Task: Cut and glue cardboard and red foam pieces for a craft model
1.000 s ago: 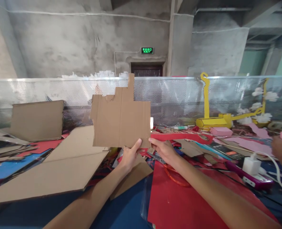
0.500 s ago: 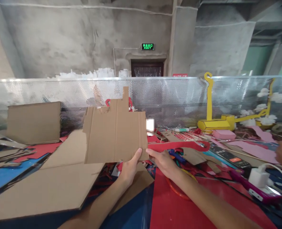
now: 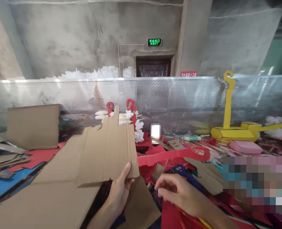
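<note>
My left hand (image 3: 119, 187) grips the lower right corner of a cut piece of brown cardboard (image 3: 105, 152), thumb on its face and fingers behind. The piece is tilted and has a narrow upright tab on top. Apart from the cardboard, my right hand (image 3: 173, 190) hovers with its fingers curled and a gap between thumb and forefinger; nothing shows in it. Beyond it, a red strip with a hooked end (image 3: 174, 156) extends rightward from behind the cardboard. A blue tool with a small red light (image 3: 180, 170) lies just past my right hand.
A large cardboard sheet (image 3: 52, 203) covers the left foreground; another panel (image 3: 33, 127) stands behind it. White flowers (image 3: 139, 127) on a red hooked form stand behind my piece. A yellow hooked model (image 3: 229, 132) is at right, before a perforated metal screen (image 3: 179, 108).
My right hand has let go of the cardboard and moved down and right. My left hand has lowered and tilted the piece, uncovering the white flowers behind. The view has turned slightly left.
</note>
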The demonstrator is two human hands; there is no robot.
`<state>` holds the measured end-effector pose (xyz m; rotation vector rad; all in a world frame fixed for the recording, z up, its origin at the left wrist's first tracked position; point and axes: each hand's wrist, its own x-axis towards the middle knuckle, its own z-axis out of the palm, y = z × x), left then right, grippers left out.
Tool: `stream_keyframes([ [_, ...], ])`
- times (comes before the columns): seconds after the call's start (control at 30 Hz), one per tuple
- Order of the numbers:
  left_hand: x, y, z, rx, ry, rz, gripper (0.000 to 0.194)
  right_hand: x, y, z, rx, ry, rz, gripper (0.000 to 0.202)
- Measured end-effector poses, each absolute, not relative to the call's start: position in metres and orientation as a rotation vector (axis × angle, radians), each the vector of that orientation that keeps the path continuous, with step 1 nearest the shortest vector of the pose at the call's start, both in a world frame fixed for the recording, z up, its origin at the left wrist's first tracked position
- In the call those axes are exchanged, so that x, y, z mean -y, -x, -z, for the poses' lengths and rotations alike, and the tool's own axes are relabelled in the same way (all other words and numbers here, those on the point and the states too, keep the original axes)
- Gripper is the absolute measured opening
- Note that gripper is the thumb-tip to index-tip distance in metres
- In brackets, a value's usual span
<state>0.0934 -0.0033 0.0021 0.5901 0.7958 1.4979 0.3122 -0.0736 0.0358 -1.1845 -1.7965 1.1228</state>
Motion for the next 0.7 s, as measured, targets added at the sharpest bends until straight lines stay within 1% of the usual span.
stream_keyframes([
  [0.1,0.005,-0.092,0.003,-0.809,-0.679,-1.478,0.034,0.077,-0.313,-0.035,1.831,1.318,-1.108,0.015],
  [0.27,0.004,-0.087,-0.001,-0.977,-0.731,-1.464,0.035,0.073,-0.325,-0.041,1.897,1.433,-1.117,0.016],
  [0.37,0.0,-0.086,-0.007,-0.895,-0.643,-1.54,0.036,0.066,-0.336,-0.043,1.881,1.437,-1.038,0.017],
  [0.5,0.0,-0.089,-0.012,-0.822,-0.551,-1.507,0.032,0.058,-0.35,-0.043,1.858,1.418,-0.863,0.021],
  [0.57,0.001,-0.091,-0.012,-0.799,-0.587,-1.499,0.031,0.055,-0.356,-0.042,1.831,1.41,-0.777,0.024],
  [0.7,0.004,-0.095,-0.012,-0.78,-0.741,-1.509,0.033,0.051,-0.367,-0.032,1.758,1.497,-0.701,0.022],
])
